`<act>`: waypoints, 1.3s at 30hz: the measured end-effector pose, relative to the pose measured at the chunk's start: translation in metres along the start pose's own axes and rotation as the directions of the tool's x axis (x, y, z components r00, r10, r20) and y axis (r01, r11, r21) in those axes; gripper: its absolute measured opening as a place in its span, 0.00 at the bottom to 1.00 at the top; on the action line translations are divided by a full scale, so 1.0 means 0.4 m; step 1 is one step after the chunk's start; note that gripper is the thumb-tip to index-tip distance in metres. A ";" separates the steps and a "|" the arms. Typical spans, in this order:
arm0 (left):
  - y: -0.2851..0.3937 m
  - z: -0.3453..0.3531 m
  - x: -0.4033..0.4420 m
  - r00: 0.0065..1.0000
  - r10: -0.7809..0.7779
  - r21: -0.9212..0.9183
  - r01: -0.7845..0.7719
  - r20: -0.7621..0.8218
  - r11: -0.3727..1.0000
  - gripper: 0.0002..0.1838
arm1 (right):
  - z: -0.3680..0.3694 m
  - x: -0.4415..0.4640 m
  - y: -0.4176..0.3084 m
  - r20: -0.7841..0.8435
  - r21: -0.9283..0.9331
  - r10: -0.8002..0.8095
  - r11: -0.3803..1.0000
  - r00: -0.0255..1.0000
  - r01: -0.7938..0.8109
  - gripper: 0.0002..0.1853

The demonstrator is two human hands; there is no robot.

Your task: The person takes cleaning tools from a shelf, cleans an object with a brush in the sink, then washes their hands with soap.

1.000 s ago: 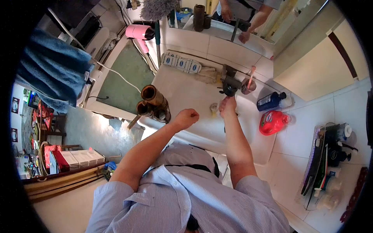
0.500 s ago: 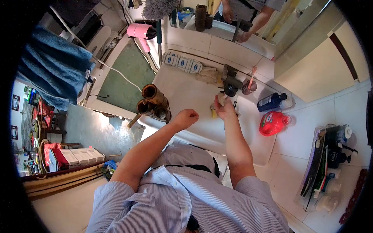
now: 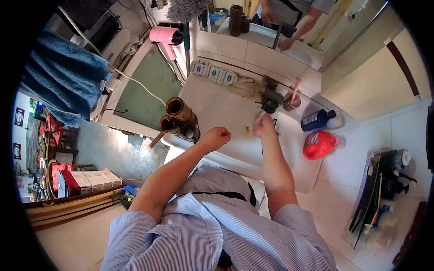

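Observation:
Just below the black spout of the faucet is my right hand, over the white sink. Its fingers are blurred, and whether they hold anything cannot be made out. A small yellowish item lies beside its fingertips. My left hand hangs over the sink's near edge with its fingers curled in and nothing visible in them. Brown bamboo-like tubes stand to the left of that hand. Behind the sink a folded cloth lies beside a white and blue packet.
To the right are a cup with a pink brush, a dark blue bottle, a red bottle and a rack of toiletries. A pink hair dryer and a blue towel are at the left, a mirror behind.
My right hand has dropped slightly from the faucet since a second ago, and its fingers have shifted in the last half second. My left hand has stayed almost still.

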State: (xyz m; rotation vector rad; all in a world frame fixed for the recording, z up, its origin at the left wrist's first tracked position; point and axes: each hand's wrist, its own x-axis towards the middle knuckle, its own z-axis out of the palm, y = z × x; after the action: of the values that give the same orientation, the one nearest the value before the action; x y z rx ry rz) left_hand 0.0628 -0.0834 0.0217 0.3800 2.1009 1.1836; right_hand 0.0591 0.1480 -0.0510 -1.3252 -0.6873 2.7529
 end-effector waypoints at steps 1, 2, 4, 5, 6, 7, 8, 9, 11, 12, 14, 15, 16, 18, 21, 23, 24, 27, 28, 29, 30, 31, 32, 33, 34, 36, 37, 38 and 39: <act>0.000 -0.001 0.000 1.000 -0.001 -0.001 0.001 -0.002 1.000 0.12 | -0.009 0.008 -0.004 0.023 -0.029 0.011 1.000 1.000 -0.011 0.14; 0.000 0.000 -0.001 1.000 0.001 -0.016 -0.002 -0.015 1.000 0.12 | -0.017 0.017 -0.009 0.034 -0.045 0.018 0.999 0.999 -0.017 0.14; -0.020 0.001 0.009 1.000 0.001 -0.034 -0.002 -0.029 0.999 0.12 | -0.009 0.001 -0.024 0.026 -0.110 0.041 0.993 0.999 -0.038 0.13; -0.033 0.001 0.018 0.999 0.035 0.008 -0.034 -0.018 0.999 0.12 | -0.003 -0.005 -0.026 0.015 -0.135 0.049 0.990 0.999 -0.047 0.13; -0.044 0.001 0.024 0.998 0.067 0.049 -0.066 -0.004 0.997 0.12 | 0.012 -0.022 -0.029 0.003 -0.159 0.057 0.986 0.998 -0.056 0.13; -0.037 -0.001 0.020 0.998 0.065 0.048 -0.064 -0.003 0.997 0.12 | 0.047 -0.049 -0.019 0.024 -0.081 -0.025 0.996 0.999 0.026 0.12; -0.029 -0.003 0.016 0.998 0.057 0.049 -0.056 -0.010 0.997 0.11 | 0.069 -0.064 -0.015 0.038 -0.001 -0.108 0.994 0.993 0.108 0.11; -0.024 -0.003 0.014 0.999 0.049 0.049 -0.048 -0.017 0.998 0.11 | 0.048 -0.024 -0.010 0.036 -0.002 -0.108 0.994 0.994 0.108 0.11; -0.028 -0.001 0.015 0.999 0.039 0.051 -0.038 -0.023 0.998 0.11 | -0.023 0.094 0.006 0.257 0.099 0.011 0.994 0.966 -0.038 0.10; -0.031 0.000 0.016 0.999 0.029 0.054 -0.028 -0.031 0.998 0.11 | -0.019 0.077 0.004 0.257 0.098 0.012 0.994 0.966 -0.039 0.10; -0.034 0.001 0.017 0.999 0.024 0.041 -0.023 -0.030 0.999 0.11 | -0.002 0.023 -0.004 0.187 0.026 0.014 0.999 0.982 -0.019 0.15; -0.035 0.001 0.017 0.999 0.019 0.028 -0.018 -0.030 0.999 0.12 | -0.011 0.033 -0.006 0.187 0.026 0.014 0.999 0.982 -0.019 0.15; -0.037 0.002 0.017 0.999 0.018 0.028 -0.018 -0.028 0.999 0.12 | -0.022 0.042 -0.011 0.237 -0.027 0.032 0.999 0.971 -0.026 0.16; -0.040 0.001 0.020 1.000 0.013 -0.001 -0.013 -0.017 1.000 0.12 | -0.023 0.041 -0.014 0.286 -0.079 0.051 0.996 0.957 -0.029 0.17; -0.045 0.001 0.022 1.000 0.003 0.007 -0.003 -0.017 1.000 0.12 | 0.005 -0.016 -0.011 0.299 0.121 0.165 0.971 0.940 -0.209 0.18; -0.033 -0.004 0.015 1.000 -0.004 0.020 0.004 -0.018 1.000 0.12 | 0.043 -0.078 -0.010 0.165 0.037 0.163 0.984 0.973 -0.172 0.18; -0.027 -0.006 0.011 1.000 -0.011 0.035 0.012 -0.018 0.999 0.12 | 0.048 -0.081 -0.008 0.166 0.036 0.164 0.984 0.973 -0.172 0.18; -0.014 -0.015 0.003 1.000 -0.009 0.060 0.010 -0.018 0.998 0.12 | 0.028 -0.031 0.007 0.039 0.109 0.161 0.980 0.986 -0.165 0.17; -0.024 -0.013 0.006 1.000 -0.009 0.059 0.010 -0.019 0.998 0.12 | -0.038 0.074 0.030 0.178 0.089 0.083 0.991 0.980 -0.100 0.17; -0.043 -0.008 0.013 1.000 0.013 0.035 -0.012 -0.022 0.999 0.13 | -0.065 0.103 0.025 0.249 0.080 0.047 0.994 0.967 -0.069 0.17; -0.056 -0.008 0.014 0.999 0.034 0.012 -0.034 -0.029 0.999 0.14 | -0.091 0.129 0.021 0.318 0.076 0.011 0.996 0.948 -0.037 0.17; -0.052 -0.008 0.011 0.999 0.028 0.013 -0.028 -0.042 1.000 0.14 | -0.093 0.120 0.017 0.359 0.195 -0.013 0.979 0.933 -0.061 0.12; -0.046 -0.004 0.011 0.999 0.018 0.053 -0.016 -0.040 0.998 0.14 | -0.082 0.115 0.015 0.344 0.233 -0.029 0.971 0.939 -0.056 0.12; -0.040 -0.006 0.007 0.999 -0.001 0.095 0.006 -0.051 0.995 0.14 | -0.081 0.098 0.010 0.279 0.242 -0.046 0.970 0.959 -0.024 0.13; -0.057 -0.002 0.020 0.999 0.032 0.143 -0.028 -0.024 0.989 0.15 | -0.078 0.083 0.006 0.213 0.234 -0.057 0.972 0.975 0.006 0.15; -0.095 0.014 0.052 0.988 0.112 0.219 -0.086 -0.108 0.972 0.12 | -0.081 0.080 0.001 0.052 0.030 -0.074 0.997 0.996 0.073 0.09; -0.079 0.011 0.043 0.994 0.054 0.189 -0.036 -0.091 0.981 0.12 | -0.091 0.090 -0.007 -0.046 -0.152 -0.079 0.986 0.996 0.071 0.08; -0.111 0.023 0.062 0.974 0.212 0.355 -0.171 -0.077 0.919 0.15 | -0.015 0.004 0.009 -0.184 -0.103 -0.213 0.975 0.960 0.197 0.10; -0.083 0.012 0.048 0.989 0.135 0.294 -0.111 -0.061 0.949 0.14 | -0.095 0.131 -0.019 -0.016 -0.026 -0.100 0.995 0.995 0.100 0.12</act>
State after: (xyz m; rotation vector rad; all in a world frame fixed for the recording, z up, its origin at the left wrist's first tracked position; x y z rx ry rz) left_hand 0.0549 -0.0878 -0.0156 0.6153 2.3587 0.9717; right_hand 0.0524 0.1795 -0.1077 -1.2807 -0.7669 2.6599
